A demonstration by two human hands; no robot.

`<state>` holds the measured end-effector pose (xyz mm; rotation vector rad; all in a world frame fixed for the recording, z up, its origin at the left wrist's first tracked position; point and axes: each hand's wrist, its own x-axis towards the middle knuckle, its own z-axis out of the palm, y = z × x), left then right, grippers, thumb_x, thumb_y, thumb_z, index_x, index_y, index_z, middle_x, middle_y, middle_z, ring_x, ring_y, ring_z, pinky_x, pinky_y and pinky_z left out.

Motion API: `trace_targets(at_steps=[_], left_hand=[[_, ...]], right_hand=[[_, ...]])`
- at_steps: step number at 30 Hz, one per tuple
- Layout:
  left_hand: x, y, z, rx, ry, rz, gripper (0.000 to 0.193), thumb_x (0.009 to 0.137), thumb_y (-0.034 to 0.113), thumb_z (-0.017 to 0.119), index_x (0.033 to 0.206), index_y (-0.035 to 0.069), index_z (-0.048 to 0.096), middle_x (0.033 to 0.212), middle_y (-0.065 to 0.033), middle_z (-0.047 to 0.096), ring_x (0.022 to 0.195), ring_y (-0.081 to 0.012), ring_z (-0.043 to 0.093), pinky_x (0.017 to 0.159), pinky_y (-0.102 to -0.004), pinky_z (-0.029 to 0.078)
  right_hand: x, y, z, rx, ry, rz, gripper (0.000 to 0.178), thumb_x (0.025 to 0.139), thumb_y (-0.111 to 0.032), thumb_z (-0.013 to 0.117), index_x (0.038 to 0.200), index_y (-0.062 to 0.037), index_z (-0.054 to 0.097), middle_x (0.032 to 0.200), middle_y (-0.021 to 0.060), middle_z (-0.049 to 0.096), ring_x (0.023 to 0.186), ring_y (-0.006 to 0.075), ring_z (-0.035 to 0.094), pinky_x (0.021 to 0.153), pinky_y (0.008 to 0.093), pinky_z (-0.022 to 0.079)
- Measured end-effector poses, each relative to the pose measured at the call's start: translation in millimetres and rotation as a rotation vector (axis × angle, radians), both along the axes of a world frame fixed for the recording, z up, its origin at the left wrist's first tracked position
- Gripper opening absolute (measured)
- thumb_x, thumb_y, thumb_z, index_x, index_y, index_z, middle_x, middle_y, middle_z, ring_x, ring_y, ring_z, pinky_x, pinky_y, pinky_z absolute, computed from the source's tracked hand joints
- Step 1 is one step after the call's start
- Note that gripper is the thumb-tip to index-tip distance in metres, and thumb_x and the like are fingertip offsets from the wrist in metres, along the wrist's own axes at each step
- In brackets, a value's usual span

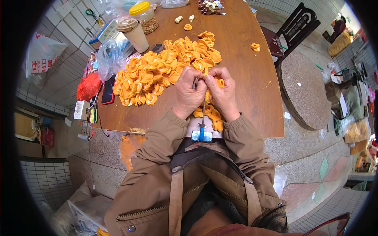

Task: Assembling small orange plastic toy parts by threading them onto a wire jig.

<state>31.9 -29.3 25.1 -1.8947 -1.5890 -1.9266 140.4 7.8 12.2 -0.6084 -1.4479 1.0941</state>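
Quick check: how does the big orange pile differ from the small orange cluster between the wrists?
The big pile is far larger than the small cluster. The pile is broad and heaped; the cluster is narrow and strung out. The pile lies left of and beyond the hands, mostly in the open; the cluster is partly hidden by the right hand. Both hold orange, curled pieces.

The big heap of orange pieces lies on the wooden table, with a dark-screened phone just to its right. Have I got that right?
Not quite: the phone lies just to the left of the heap, as the head view shows. The big heap of orange pieces does lie on the wooden table, and the phone's screen is dark.
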Motion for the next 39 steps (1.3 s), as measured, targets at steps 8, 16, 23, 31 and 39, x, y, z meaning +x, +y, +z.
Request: trace_targets(at_steps=[8, 16, 23, 31, 39], left_hand=[[2, -12, -5, -0.046, -0.047, -0.022, 0.018, 0.068, -0.010, 0.058, 0.073, 0.006, 0.053, 0.076, -0.0019, 0.050, 0.063, -0.0137, 0.045, 0.059, -0.0234, 0.039], [6, -13, -11, -0.027, -0.113, -0.027, 0.016, 0.068, -0.009, 0.058, 0.070, 0.006, 0.054, 0.072, -0.0014, 0.048, 0.058, -0.0122, 0.042, 0.053, -0.0230, 0.037], [4, -15, -17, -0.059, -0.172, -0.054, 0.015, 0.068, -0.009, 0.057, 0.069, 0.006, 0.053, 0.072, -0.0016, 0.049, 0.058, -0.0123, 0.043, 0.054, -0.0227, 0.037], [6, -22, -27, -0.049, -0.248, -0.153, 0.012, 0.071, -0.006, 0.057, 0.071, 0.005, 0.053, 0.074, -0.0024, 0.052, 0.060, -0.0122, 0.044, 0.055, -0.0234, 0.038], [-3, -17, -3, -0.247, -0.280, -0.108, 0.007, 0.079, 0.003, 0.059, 0.084, 0.005, 0.055, 0.079, -0.0014, 0.055, 0.064, -0.0091, 0.045, 0.059, -0.0212, 0.038]], right_hand=[[2, -11, -4, 0.007, 0.011, -0.027, 0.008, 0.084, -0.007, 0.062, 0.090, -0.0034, 0.058, 0.080, 0.0032, 0.059, 0.070, 0.0113, 0.052, 0.066, 0.0221, 0.043], [0, -7, 3, -0.289, 0.114, 0.090, 0.005, 0.089, -0.010, 0.059, 0.090, -0.0054, 0.057, 0.081, 0.0017, 0.056, 0.072, 0.0089, 0.049, 0.069, 0.0194, 0.041], [-3, -4, 6, -0.402, 0.057, 0.208, 0.015, 0.089, -0.012, 0.060, 0.077, -0.0051, 0.054, 0.076, 0.0008, 0.054, 0.068, 0.0084, 0.047, 0.064, 0.0199, 0.040], [-4, -23, -10, -0.487, 0.227, 0.171, 0.017, 0.088, -0.012, 0.061, 0.075, -0.0060, 0.053, 0.073, -0.0003, 0.052, 0.068, 0.0074, 0.045, 0.064, 0.0192, 0.038], [6, -25, -5, -0.258, -0.020, 0.035, 0.012, 0.088, -0.011, 0.059, 0.080, -0.0038, 0.056, 0.074, 0.0004, 0.054, 0.067, 0.0089, 0.046, 0.061, 0.0215, 0.040]])
